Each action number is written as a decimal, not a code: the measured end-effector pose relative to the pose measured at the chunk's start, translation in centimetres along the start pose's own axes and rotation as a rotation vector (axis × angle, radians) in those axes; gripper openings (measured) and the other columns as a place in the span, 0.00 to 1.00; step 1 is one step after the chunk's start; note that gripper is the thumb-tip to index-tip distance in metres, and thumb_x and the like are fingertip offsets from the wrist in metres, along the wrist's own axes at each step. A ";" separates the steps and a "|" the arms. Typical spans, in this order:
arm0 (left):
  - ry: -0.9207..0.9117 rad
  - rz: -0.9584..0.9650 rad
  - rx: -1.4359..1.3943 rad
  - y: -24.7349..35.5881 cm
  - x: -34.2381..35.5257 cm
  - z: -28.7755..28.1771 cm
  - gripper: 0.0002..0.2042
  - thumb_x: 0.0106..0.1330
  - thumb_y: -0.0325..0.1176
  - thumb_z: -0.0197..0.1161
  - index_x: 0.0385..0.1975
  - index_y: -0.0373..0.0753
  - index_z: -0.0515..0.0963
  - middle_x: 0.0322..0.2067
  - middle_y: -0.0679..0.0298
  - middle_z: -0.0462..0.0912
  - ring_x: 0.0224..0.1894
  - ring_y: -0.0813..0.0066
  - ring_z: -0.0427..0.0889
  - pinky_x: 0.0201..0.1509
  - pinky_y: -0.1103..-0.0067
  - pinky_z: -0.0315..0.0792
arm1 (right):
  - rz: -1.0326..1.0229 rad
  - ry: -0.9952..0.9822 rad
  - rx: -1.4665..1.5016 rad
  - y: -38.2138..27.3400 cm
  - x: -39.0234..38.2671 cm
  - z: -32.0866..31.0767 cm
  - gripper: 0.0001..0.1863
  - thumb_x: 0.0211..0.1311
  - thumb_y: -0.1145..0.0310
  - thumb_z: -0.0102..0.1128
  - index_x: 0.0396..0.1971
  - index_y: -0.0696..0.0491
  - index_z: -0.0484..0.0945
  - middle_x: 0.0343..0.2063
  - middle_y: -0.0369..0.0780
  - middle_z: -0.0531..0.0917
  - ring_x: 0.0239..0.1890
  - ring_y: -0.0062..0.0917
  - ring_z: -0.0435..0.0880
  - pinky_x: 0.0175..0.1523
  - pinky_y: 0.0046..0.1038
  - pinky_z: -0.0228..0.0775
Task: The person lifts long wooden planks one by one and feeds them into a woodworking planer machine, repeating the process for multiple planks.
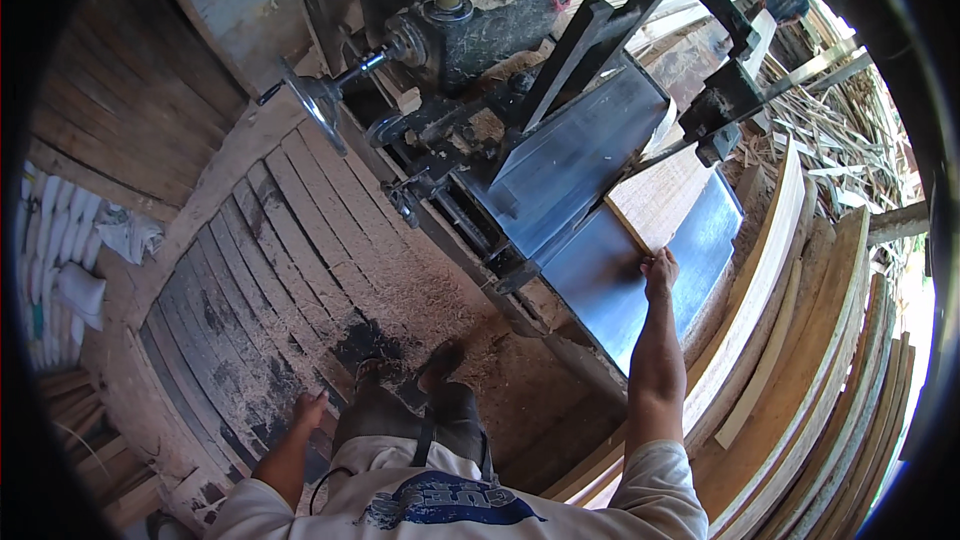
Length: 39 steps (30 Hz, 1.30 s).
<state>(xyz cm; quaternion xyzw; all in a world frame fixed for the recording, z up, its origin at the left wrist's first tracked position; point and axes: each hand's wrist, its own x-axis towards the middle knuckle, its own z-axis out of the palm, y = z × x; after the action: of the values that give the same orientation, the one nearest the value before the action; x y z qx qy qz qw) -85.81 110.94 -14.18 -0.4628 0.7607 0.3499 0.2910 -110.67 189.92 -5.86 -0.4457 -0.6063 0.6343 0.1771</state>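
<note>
My right hand [659, 272] is closed on the near end of a flat wooden board [655, 198], its arm stretched out to the right. The board lies on the shiny metal table [590, 285] of a large woodworking machine, and its far part runs under a dark metal arm [722, 105]. My left hand [310, 408] hangs low beside my left leg, away from the machine. Nothing shows in it, but its fingers are mostly hidden from above.
A metal handwheel [318, 110] juts from the machine's left side. Long curved planks [790, 370] are stacked to my right. Sawdust [440, 305] covers the slatted wooden floor [260, 270] around my feet. White sacks [55, 250] stand far left; another person [787, 0] is at the far right.
</note>
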 end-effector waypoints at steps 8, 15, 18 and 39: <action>-0.224 0.129 -0.041 4.4 -3.6 0.5 0.20 0.59 0.47 0.67 0.30 0.37 0.69 0.20 0.66 0.76 0.16 0.78 0.74 0.18 0.80 0.69 | 0.218 -0.187 -0.060 -3.3 1.8 -2.7 0.24 0.70 0.62 0.44 0.65 0.45 0.59 0.27 0.32 0.70 0.27 0.19 0.70 0.28 0.24 0.66; -0.262 0.121 -0.112 1.1 -0.2 -5.5 0.21 0.61 0.49 0.65 0.39 0.38 0.68 0.28 0.63 0.79 0.21 0.76 0.77 0.20 0.77 0.71 | 0.198 0.267 0.270 7.0 -12.5 -10.0 0.20 0.66 0.55 0.50 0.53 0.48 0.71 0.32 0.39 0.74 0.21 0.23 0.72 0.20 0.26 0.65; -0.328 0.178 0.011 -0.2 2.2 -7.8 0.20 0.62 0.51 0.62 0.40 0.40 0.70 0.32 0.63 0.80 0.26 0.73 0.80 0.26 0.75 0.76 | 0.211 0.332 0.168 9.8 -21.5 -11.3 0.18 0.65 0.53 0.52 0.47 0.48 0.72 0.30 0.39 0.74 0.19 0.23 0.71 0.16 0.23 0.63; -0.464 0.057 0.548 -42.5 20.9 -48.8 0.20 0.62 0.52 0.60 0.36 0.39 0.72 0.26 0.60 0.79 0.22 0.67 0.79 0.25 0.71 0.75 | 0.023 0.201 0.014 38.7 -101.0 3.1 0.31 0.68 0.61 0.48 0.68 0.51 0.52 0.63 0.43 0.66 0.64 0.25 0.64 0.65 0.23 0.53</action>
<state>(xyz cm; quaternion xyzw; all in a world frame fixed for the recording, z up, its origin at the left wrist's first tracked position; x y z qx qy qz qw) -61.47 47.45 -12.76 -0.2544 0.7527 0.2364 0.5594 -46.34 102.93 -6.79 -0.5126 -0.5759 0.5928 0.2328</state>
